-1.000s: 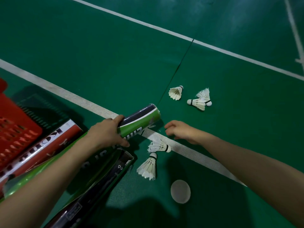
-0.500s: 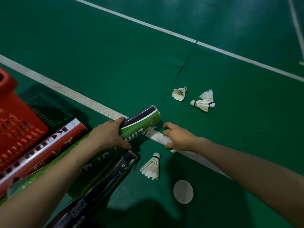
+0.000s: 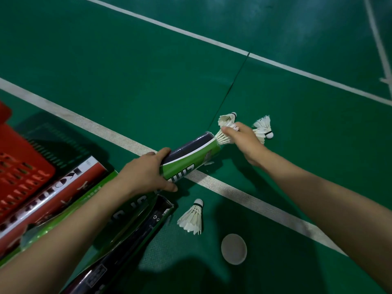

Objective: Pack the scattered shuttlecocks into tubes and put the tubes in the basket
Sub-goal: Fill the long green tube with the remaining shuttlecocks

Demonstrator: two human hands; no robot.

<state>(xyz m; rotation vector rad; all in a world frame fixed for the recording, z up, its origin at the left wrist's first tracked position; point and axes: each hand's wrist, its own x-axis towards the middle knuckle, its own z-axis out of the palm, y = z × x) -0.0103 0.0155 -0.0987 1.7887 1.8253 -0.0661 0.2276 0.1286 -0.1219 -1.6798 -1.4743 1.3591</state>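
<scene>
Left hand [image 3: 146, 170] at centre frame, fingers wrapped round the tube [image 3: 191, 158], thumb on top. It is green and dark, slanted up to the right, lying across the white line [image 3: 233, 194] with its open mouth pointing at the right hand [image 3: 244, 139]. That hand pinches a shuttlecock [image 3: 222, 137] right at the mouth, white feathers touching the rim, the cork hidden inside the fingers. How far it is in, I cannot tell.

Just behind the right hand, up and right of centre, more birds on the green floor [image 3: 148, 81]: a far shuttlecock [image 3: 228, 118] peeking over the knuckles, and a pair [image 3: 263, 129] partly covered by the wrist.

Between the two forearms, lower centre, a loose shuttlecock [image 3: 192, 217] lies on its side, cork pointing up the frame. Just below and right of it, a pale round cap [image 3: 234, 248] lies flat.

Over on the left edge, the red basket [image 3: 21, 166] sits on the floor. Beside it a red tube [image 3: 55, 192] lies slanted, and a black tube [image 3: 127, 240] runs along under the left forearm, its end near the loose shuttlecock. The left arm crosses over both tubes and hides much of them.
</scene>
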